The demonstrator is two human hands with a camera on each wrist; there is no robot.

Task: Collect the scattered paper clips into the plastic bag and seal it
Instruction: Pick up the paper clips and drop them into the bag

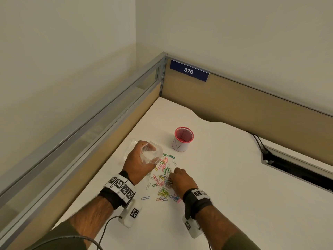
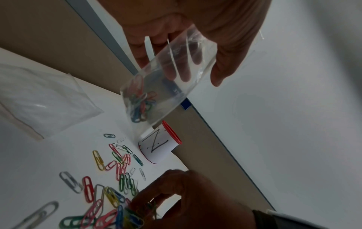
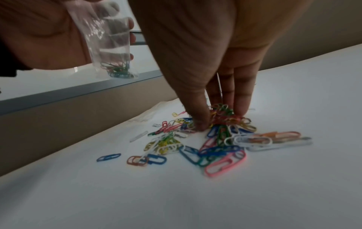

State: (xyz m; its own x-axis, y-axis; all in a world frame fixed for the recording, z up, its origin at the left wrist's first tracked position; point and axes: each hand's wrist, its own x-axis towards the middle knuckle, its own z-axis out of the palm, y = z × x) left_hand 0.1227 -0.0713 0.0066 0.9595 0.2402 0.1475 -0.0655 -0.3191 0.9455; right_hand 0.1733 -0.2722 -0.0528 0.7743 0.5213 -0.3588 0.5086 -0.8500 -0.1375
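Note:
Coloured paper clips [image 1: 163, 179] lie scattered on the white desk [image 1: 234, 177]. My left hand [image 1: 139, 159] holds a small clear plastic bag [image 1: 151, 154] above the desk, its mouth open upward; several clips [image 2: 140, 105] sit at its bottom. In the right wrist view the bag [image 3: 109, 46] hangs at upper left with clips inside. My right hand [image 1: 177, 179] reaches down into the pile, thumb and fingers [image 3: 243, 99] pinching a bunch of clips [image 3: 223, 114] against the desk. More clips [image 2: 109, 186] lie in front of it.
A red-rimmed white cup [image 1: 182, 138] stands just beyond the clips. Another clear plastic bag [image 2: 37, 100] lies flat on the desk to the left. Partition walls [image 1: 234, 103] close off the back and left. A cable slot [image 1: 295, 165] opens at the right.

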